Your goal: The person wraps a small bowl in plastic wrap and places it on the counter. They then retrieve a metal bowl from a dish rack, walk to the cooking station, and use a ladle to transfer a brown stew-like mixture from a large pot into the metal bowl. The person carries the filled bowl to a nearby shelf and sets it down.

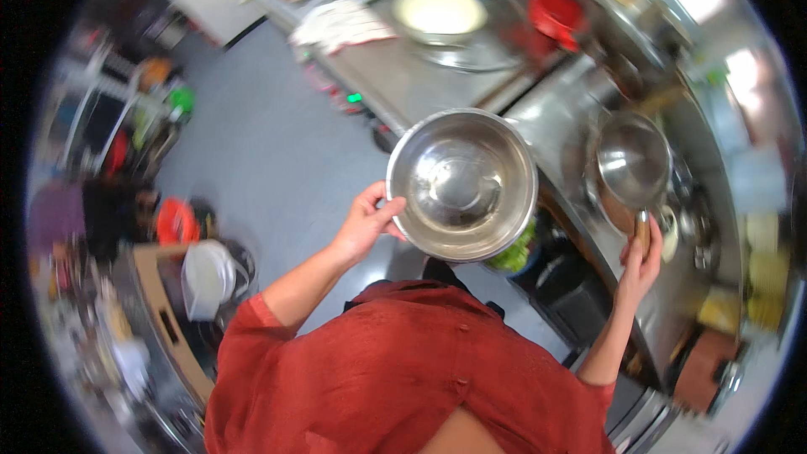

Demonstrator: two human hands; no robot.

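My left hand (372, 221) grips the rim of a wide stainless-steel mixing bowl (463, 186), thumb over the edge. The bowl is held up in front of my body, its shiny bare inside facing me. Over the steel counter at the right, my right hand (642, 255) holds the wooden handle of a round metal utensil (632, 161). Blur hides whether its head is a mesh strainer or a solid ladle. Beneath that head is a larger round metal vessel (596, 186), partly covered by it.
On the steel worktop (410, 85) ahead are a pale-filled bowl (440, 11) on a round metal tray (498, 58), a white cloth (340, 24) and a red container (555, 9). Leafy greens (516, 251) sit low under the counter. A white bucket (211, 274) stands at left.
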